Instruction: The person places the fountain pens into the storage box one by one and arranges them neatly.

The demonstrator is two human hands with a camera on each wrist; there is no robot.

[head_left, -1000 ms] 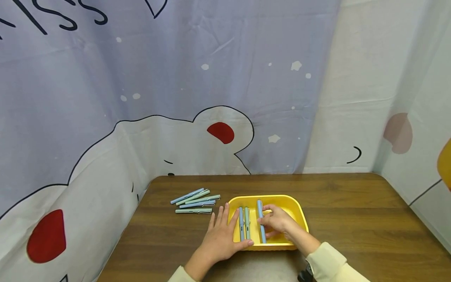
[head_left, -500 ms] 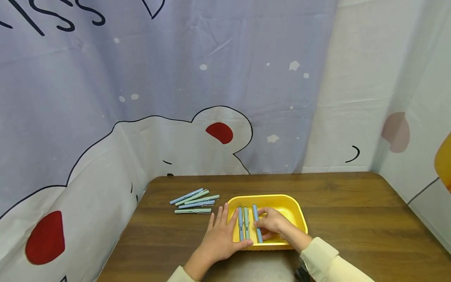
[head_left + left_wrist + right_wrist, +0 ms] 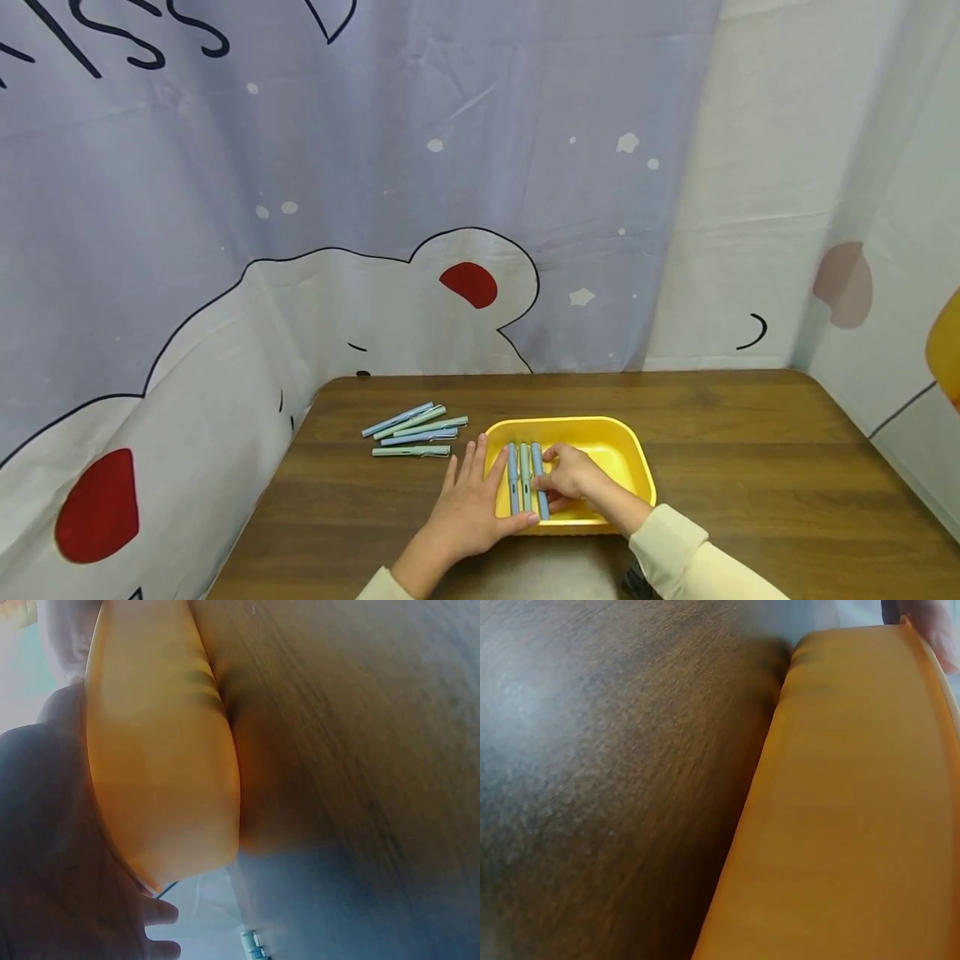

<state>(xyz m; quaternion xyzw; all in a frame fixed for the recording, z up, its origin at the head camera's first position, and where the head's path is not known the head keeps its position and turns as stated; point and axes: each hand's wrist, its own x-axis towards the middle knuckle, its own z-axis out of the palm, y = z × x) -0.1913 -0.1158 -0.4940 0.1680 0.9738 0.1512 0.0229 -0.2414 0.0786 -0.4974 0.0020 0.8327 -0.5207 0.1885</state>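
Observation:
In the head view a yellow tray stands on the table. Inside, toward its left end, a blue pen and a green pen lie side by side, lengthwise front to back. My right hand pinches another blue pen just right of the green one. My left hand rests on the tray's left front corner, fingers straight and spread, thumb along the front rim. In the left wrist view that hand lies against the tray's wall. The right wrist view shows mostly the tray's wall.
Left of the tray, several blue and green pens lie in a loose pile, with one green pen apart in front. The brown wooden table ends at a printed curtain behind.
My right hand has moved left within the tray, bringing the blue pen up close to the green one. The left hand has stayed in place on the tray.

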